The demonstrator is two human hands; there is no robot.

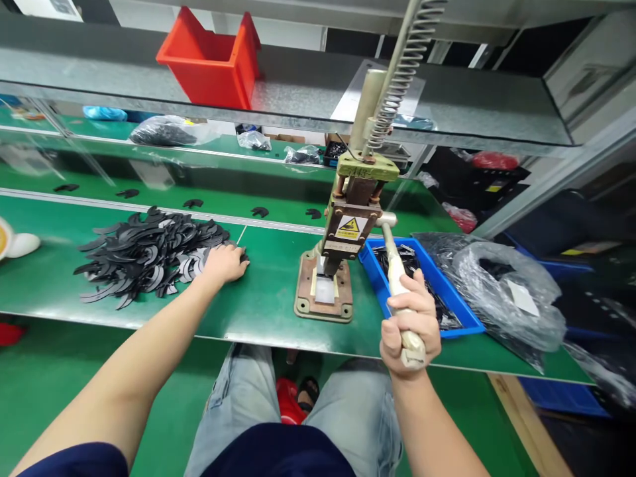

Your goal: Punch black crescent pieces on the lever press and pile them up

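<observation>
My left hand (224,264) is at the right edge of a loose pile of black curved pieces (144,248) on the green table. Its fingers are bent, and a dark curved piece shows between thumb and fingers. My right hand (411,324) is wrapped round the pale, tape-covered lever handle (396,268) of a hand press. The press (348,228) stands upright to the right of the pile, with a yellow warning label on its ram and a tall spring above. Under the ram, a small pale block (325,290) sits on the brown base plate (324,310).
Right of the press stands a blue tray (460,324) of dark parts, beside a clear plastic bag (507,291). Several black pieces lie spaced along the green strip (223,207) behind. Above, a grey shelf (298,93) carries a red bin (209,69).
</observation>
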